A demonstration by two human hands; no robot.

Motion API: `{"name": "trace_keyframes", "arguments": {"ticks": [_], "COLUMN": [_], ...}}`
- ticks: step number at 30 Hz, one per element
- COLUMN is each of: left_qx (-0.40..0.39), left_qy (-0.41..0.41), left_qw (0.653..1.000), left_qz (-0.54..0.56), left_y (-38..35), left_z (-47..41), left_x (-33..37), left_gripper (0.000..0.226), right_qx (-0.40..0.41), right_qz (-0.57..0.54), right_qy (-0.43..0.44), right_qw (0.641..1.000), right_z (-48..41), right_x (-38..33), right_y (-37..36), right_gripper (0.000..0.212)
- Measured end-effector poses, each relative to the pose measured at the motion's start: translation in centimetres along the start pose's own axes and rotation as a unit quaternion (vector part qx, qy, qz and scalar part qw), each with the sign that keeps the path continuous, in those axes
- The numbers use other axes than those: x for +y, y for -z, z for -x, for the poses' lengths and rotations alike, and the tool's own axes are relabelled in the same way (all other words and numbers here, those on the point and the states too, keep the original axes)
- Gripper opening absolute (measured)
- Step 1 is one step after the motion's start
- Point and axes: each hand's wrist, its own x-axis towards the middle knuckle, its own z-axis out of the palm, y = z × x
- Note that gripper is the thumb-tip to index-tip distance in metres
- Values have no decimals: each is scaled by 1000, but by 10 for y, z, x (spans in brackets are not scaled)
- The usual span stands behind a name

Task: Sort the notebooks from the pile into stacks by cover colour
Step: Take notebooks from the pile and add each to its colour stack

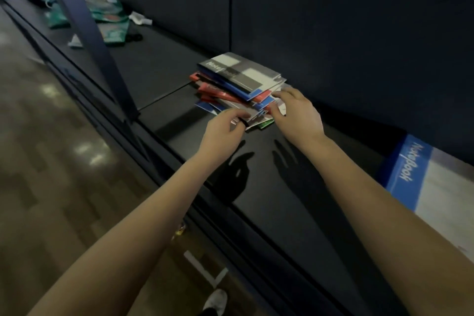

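A messy pile of notebooks (238, 84) lies on a dark shelf (159, 67), with a grey-and-white one on top and red, blue and green covers showing below. My left hand (223, 128) pinches the near lower edge of the pile. My right hand (297, 113) has its fingers curled at the pile's right corner, touching the notebook edges. A single blue-and-white notebook (433, 182) lies apart on the shelf at the far right, beside my right forearm.
A dark upright post (84, 23) stands left of the pile. Green packets and white scraps (110, 18) clutter the shelf's far left end. A dark back panel (333, 20) closes the shelf behind. Wooden floor and a shoe (216, 300) lie below.
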Motion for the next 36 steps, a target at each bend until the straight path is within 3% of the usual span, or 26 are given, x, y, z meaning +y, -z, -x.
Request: {"name": "trace_keyframes", "arguments": {"ticks": [13, 23, 32, 36], "left_qx": [-5, -18, -45, -40], "left_qy": [48, 47, 39, 20], "left_qw": [988, 973, 966, 967], "left_qz": [147, 225, 250, 249], "left_y": [50, 41, 42, 50], "left_z": [-51, -78, -78, -77], "left_x": [-62, -72, -72, -70], "left_gripper": [33, 32, 31, 32], "right_qx": [-52, -27, -25, -26], "right_qz": [50, 91, 92, 86], "right_qy": [-2, -20, -56, -86], "right_qw": [997, 995, 994, 992], "right_z": [-67, -81, -88, -91], "right_x": [-37, -33, -34, -34], "right_y": [-62, -64, -61, -57], "right_gripper": [47, 38, 26, 34]}}
